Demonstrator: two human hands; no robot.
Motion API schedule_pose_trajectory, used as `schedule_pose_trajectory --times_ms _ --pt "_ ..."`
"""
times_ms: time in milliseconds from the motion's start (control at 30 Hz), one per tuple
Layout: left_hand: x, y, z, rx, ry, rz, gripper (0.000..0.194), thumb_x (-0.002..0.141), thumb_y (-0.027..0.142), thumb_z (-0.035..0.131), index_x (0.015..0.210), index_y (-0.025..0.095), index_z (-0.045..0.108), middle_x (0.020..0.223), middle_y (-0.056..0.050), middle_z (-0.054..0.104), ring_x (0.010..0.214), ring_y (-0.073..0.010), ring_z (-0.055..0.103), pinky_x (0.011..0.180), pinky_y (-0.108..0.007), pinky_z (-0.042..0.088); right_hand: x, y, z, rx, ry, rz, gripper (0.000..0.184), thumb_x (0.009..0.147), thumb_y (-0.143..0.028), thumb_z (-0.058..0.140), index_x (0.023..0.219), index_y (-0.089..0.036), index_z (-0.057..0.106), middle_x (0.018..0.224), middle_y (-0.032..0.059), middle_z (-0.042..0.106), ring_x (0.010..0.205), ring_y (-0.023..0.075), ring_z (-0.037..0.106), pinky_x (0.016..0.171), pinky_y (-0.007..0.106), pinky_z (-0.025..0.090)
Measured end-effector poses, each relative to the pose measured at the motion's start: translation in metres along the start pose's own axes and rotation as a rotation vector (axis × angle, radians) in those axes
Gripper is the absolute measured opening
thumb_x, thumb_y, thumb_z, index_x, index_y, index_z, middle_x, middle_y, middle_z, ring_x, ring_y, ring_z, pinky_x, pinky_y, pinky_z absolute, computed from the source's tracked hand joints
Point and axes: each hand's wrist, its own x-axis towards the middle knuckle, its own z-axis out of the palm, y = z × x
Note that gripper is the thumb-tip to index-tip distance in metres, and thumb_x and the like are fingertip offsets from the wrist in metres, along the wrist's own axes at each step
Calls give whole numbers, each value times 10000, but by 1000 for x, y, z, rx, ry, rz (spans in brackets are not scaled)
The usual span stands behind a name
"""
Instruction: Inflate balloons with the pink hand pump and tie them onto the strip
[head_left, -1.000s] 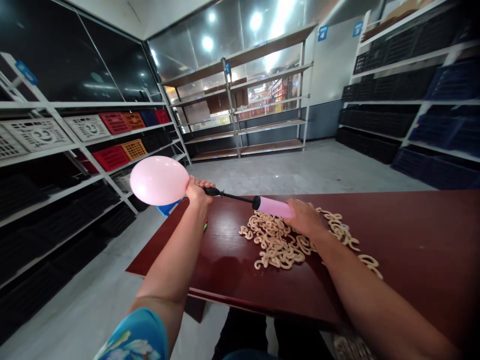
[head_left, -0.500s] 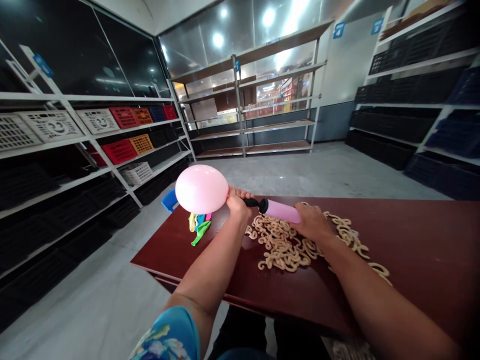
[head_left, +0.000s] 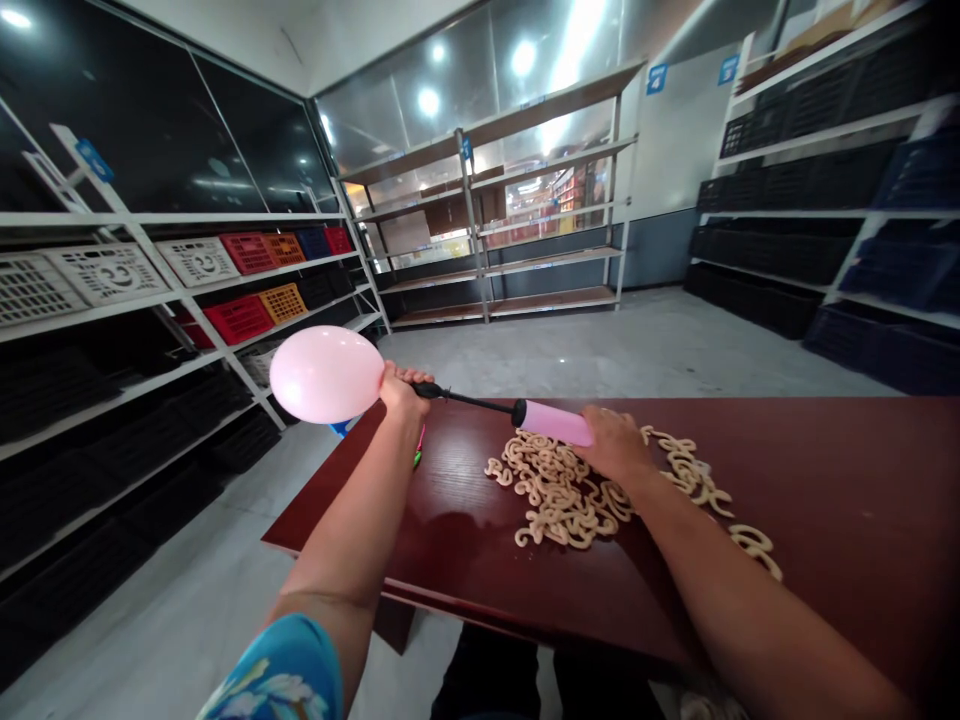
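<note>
A pink balloon [head_left: 327,374], swollen with air, sits at the nozzle end of a hand pump. My left hand [head_left: 405,388] is closed around the balloon's neck and the black end of the pump. Between my hands the pump's black rod is drawn out long from the pink barrel. My right hand [head_left: 613,440] grips the far end of that balloon pump [head_left: 553,423]. Beneath the pump, curved beige pieces [head_left: 559,485] lie in a loose heap on the table. My left forearm mostly hides some flat balloons [head_left: 418,457].
The dark red table [head_left: 465,560] stretches before me, its left corner near my left arm. Shelves with coloured crates [head_left: 247,254] stand on the left, a metal rack [head_left: 480,230] at the back, dark crates [head_left: 780,245] on the right.
My left hand has moved left with the balloon, and the pump's rod has come out of the barrel. My right hand has stayed nearly in place. My left forearm now covers most flat balloons.
</note>
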Motion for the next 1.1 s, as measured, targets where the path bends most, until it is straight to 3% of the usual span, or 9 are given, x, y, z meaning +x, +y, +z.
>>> schedule_pose_trajectory --times_ms 267,367,500,700,800,900,1100 --pt "-46 -89 -7 -48 -54 -135 362 821 332 423 591 195 180 458 70 234 380 -76 334 499 -259 364 -4 2 -2 -25 20 -61 247 688 -308 574 880 -176 492 842 59 598 845 214 518 727 307 262" --pt "-51 -105 -9 -33 -31 -153 347 814 321 429 589 194 198 463 69 252 388 -74 341 526 -267 382 -5 3 -3 -22 8 -67 239 705 -310 558 894 -176 498 850 61 599 845 214 514 723 308 258" --pt "-38 -88 -9 1 1 -149 356 824 355 414 590 196 197 452 69 253 377 -82 340 503 -267 374 -4 1 -5 -13 0 -40 241 698 -266 557 918 -183 508 885 59 608 863 212 516 734 310 260" --pt "-4 -17 -12 7 -19 -74 348 849 299 371 586 197 167 436 71 211 348 -77 295 462 -246 343 -1 4 -8 8 -27 24 325 669 -264 599 973 -202 504 930 49 616 882 216 521 728 313 262" --pt "2 3 -18 -11 6 -34 337 838 261 380 587 193 167 440 75 218 347 -67 289 457 -230 329 0 1 -9 3 -30 27 307 679 -246 588 970 -200 502 944 54 612 882 210 519 725 310 262" --pt "-4 -6 -21 -42 26 -32 318 823 235 389 587 193 179 445 76 224 347 -65 296 451 -226 326 0 -2 -9 -34 -17 34 263 694 -249 573 939 -185 500 913 66 612 856 212 517 712 311 259" --pt "-37 -75 -16 -56 4 -113 337 829 297 398 589 199 182 450 71 229 366 -76 330 491 -257 370 -3 -4 -8 -54 26 -60 265 690 -294 587 906 -175 490 879 71 605 854 222 509 728 316 257"
